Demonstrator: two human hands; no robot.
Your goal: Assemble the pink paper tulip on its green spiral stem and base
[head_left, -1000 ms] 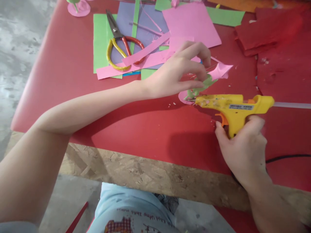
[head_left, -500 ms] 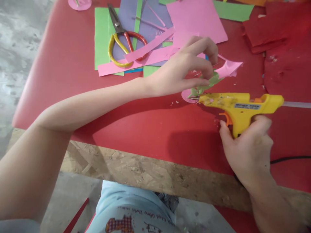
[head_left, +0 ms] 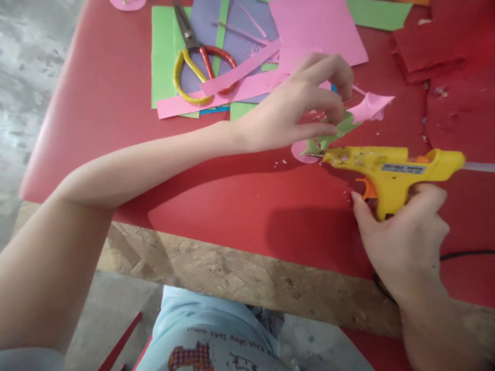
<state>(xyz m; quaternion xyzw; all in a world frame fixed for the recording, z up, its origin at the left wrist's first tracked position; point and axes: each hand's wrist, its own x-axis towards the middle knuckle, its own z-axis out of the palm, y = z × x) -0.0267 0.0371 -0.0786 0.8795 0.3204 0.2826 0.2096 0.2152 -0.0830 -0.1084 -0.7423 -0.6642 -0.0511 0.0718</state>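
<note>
My right hand is wrapped round the handle of a yellow glue gun, the thumb near its orange trigger. The metal nozzle touches or nearly touches a pink paper disc at the foot of a paper flower. This flower has a green stem and leaves and a pink bloom, and it leans over to the right. My left hand pinches the green part from above with bent fingers. The fingers hide some of the stem.
Scissors with yellow and red handles lie on green, purple and pink paper sheets at the back. Red crumpled material sits at the right. A black cord runs off right. Another pink disc is at the far left.
The glue gun and my right hand have shifted slightly right, its nozzle moving a little along the pink disc. My left hand keeps its pinch on the flower.
</note>
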